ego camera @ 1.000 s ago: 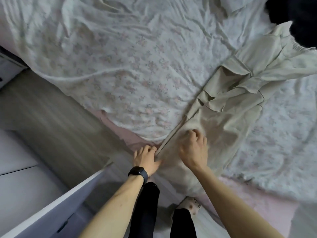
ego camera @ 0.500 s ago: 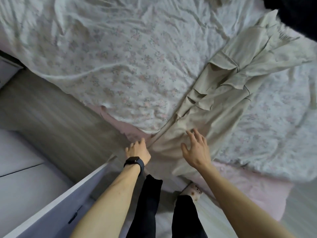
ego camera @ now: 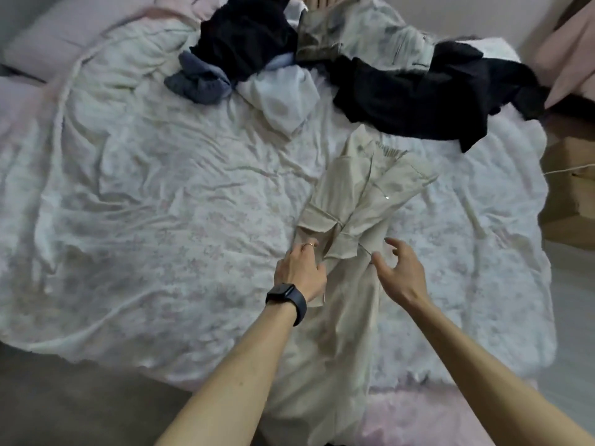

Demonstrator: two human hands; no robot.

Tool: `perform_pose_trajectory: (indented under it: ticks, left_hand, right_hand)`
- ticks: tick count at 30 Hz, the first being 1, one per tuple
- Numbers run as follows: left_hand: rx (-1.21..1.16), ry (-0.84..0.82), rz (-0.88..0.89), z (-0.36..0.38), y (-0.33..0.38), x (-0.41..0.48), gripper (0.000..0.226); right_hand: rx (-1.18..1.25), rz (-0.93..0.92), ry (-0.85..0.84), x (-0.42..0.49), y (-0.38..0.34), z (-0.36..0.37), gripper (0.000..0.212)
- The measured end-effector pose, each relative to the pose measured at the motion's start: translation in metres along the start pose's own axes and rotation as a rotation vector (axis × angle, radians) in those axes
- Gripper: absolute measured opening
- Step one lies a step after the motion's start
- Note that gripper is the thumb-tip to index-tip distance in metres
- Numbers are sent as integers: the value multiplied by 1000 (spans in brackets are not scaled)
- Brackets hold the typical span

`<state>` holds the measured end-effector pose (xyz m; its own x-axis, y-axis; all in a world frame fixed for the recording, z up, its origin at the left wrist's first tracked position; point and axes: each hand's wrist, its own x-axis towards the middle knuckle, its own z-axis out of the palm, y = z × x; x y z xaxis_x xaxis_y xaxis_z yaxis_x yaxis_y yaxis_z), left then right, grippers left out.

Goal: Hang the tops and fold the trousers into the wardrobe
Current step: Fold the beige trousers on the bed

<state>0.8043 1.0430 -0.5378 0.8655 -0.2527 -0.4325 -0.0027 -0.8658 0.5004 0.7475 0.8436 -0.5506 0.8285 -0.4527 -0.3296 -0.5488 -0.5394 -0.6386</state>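
Lengthwise on the rumpled floral bed [ego camera: 161,220] lie the beige trousers [ego camera: 351,201], creased, pocket flaps bunched, legs trailing over the near edge, the left hand [ego camera: 301,272] pinching their left side, the right hand [ego camera: 399,272] hovering with fingers spread wide.

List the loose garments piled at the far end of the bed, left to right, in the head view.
blue-grey garment → white garment → wide black garment → pink fabric at the right edge
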Motion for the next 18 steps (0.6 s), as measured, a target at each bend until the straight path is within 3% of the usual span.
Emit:
perform_pose_trajectory:
  ticks: [5, 8, 9, 12, 14, 16, 18]
  left_hand:
    - [7, -37, -1, -4, 45, 86, 48]
    - [45, -85, 34, 7, 69, 141, 65]
    - [98, -82, 69, 14, 82, 163, 73]
    - [310, -102, 178, 34, 123, 203, 89]
    - [277, -81, 262, 43, 141, 213, 68]
    - [53, 25, 317, 42, 145, 222, 36]
    - [-220, 153, 199, 28, 135, 237, 29]
  right_hand:
    - [313, 304, 25, 104, 9, -32, 82]
    - [586, 437, 2, 167, 13, -38, 93]
    - [663, 452, 9, 195, 15, -42, 84]
    - [793, 465, 73, 246, 12, -54, 28]
    - [721, 424, 241, 254, -1, -64, 19]
    - [721, 284, 358, 253, -21, -69, 25]
    - [860, 89, 177, 257, -43, -68, 34]
